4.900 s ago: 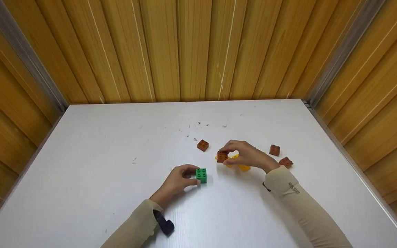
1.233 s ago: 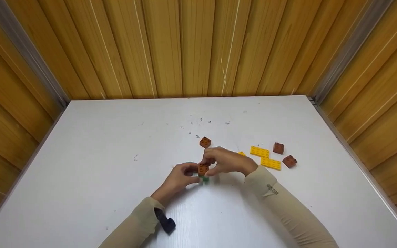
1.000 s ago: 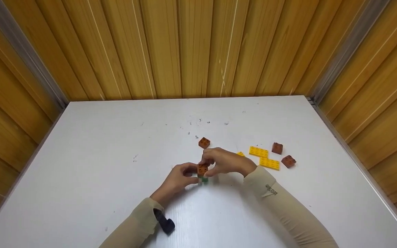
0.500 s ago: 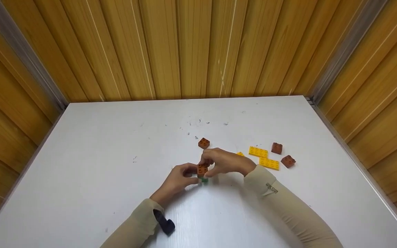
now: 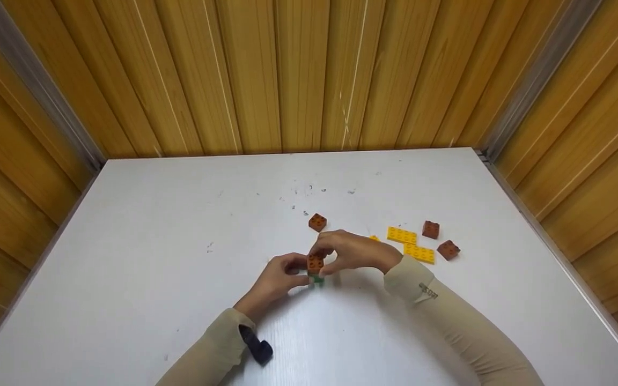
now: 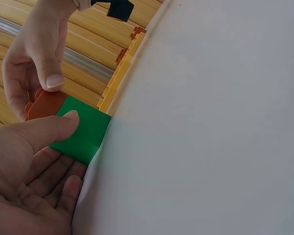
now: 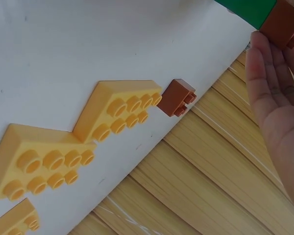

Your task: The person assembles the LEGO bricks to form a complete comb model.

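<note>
A green building brick [image 6: 85, 132] stands on the white table between the thumb and fingers of my left hand [image 5: 272, 280]. On top of it sits a reddish-brown brick [image 5: 315, 264], studs facing up, pinched by my right hand [image 5: 351, 250]. In the left wrist view the two bricks meet flush, with no gap showing. Seen from the head, the brown brick covers most of the green one. My left thumb [image 6: 59, 129] lies across the green brick's side, while my right fingers [image 7: 264, 73] touch the brown brick.
Behind the hands lies a loose brown brick [image 5: 317, 222]. To the right are two yellow bricks [image 5: 402, 235] and two more brown bricks [image 5: 431, 229]. A third yellow piece [image 5: 374, 237] is partly hidden by the right hand. Wood-look walls [image 5: 298, 75] enclose the table [image 5: 153, 225].
Since the oldest frame, my right hand has carried the brown brick left onto the green brick, uncovering the yellow bricks. Over the last second, both hands have stayed almost still.
</note>
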A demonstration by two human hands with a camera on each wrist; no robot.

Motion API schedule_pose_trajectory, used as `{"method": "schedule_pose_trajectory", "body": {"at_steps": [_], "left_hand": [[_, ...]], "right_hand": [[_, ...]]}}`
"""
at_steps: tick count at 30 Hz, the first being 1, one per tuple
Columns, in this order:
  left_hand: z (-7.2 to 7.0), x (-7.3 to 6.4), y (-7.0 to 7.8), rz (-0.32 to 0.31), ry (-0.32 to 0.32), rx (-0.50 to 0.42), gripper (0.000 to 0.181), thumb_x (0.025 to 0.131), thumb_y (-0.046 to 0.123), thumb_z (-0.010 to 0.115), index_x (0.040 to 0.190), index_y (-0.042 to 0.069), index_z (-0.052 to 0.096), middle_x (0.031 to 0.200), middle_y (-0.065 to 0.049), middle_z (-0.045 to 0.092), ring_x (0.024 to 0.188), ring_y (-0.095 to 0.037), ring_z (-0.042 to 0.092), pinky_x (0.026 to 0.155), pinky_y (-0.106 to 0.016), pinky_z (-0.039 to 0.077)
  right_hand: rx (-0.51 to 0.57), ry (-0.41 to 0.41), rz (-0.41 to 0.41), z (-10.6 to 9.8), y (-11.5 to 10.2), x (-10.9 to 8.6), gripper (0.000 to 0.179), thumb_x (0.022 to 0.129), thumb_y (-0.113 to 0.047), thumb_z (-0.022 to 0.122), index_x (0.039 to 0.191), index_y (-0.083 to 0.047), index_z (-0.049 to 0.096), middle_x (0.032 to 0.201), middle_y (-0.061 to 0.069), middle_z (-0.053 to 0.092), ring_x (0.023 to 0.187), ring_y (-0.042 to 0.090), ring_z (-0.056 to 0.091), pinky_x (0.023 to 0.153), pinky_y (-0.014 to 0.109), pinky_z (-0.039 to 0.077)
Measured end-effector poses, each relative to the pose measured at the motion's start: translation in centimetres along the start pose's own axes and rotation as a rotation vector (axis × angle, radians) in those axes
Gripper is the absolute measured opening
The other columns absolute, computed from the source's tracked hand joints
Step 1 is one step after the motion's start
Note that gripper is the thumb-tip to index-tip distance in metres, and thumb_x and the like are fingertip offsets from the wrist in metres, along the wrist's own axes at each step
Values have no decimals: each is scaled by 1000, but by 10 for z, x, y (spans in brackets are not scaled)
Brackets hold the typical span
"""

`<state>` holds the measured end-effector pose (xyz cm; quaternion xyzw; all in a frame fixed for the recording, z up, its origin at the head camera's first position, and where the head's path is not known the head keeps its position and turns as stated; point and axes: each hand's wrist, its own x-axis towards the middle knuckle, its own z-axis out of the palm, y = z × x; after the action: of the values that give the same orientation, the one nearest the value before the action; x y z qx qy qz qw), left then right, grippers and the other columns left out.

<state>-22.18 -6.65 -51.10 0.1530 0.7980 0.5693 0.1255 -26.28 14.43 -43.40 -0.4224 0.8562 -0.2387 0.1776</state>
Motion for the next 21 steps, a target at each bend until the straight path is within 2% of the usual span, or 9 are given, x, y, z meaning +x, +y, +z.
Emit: {"method": "schedule_pose_trajectory", "body": {"at_steps": [7, 13, 21], "left_hand": [[0, 0, -1, 4, 7, 17, 40, 81, 16, 76, 118, 6, 65, 116, -9, 68, 110, -23, 62, 100, -40, 47], [1, 0, 0, -15, 16, 44, 39, 81, 13, 75, 118, 7, 65, 115, -8, 68, 108, -21, 63, 99, -39, 48], [1, 0, 0, -44, 18, 42, 39, 81, 13, 74, 119, 9, 65, 116, -6, 68, 109, -20, 61, 100, -40, 47]], "right_hand": [[-26, -13, -40, -1, 2, -2, 37, 85, -23, 74, 118, -10, 66, 107, 0, 63, 101, 15, 60, 92, 30, 50], [-13, -21, 1, -5, 5, -6, 46, 85, -26, 73, 127, -9, 62, 115, 3, 63, 105, 22, 61, 96, 39, 50], [8, 2, 53, -17, 15, -16, 49, 85, -24, 73, 128, -3, 60, 121, 15, 63, 108, 30, 61, 95, 46, 50]]}}
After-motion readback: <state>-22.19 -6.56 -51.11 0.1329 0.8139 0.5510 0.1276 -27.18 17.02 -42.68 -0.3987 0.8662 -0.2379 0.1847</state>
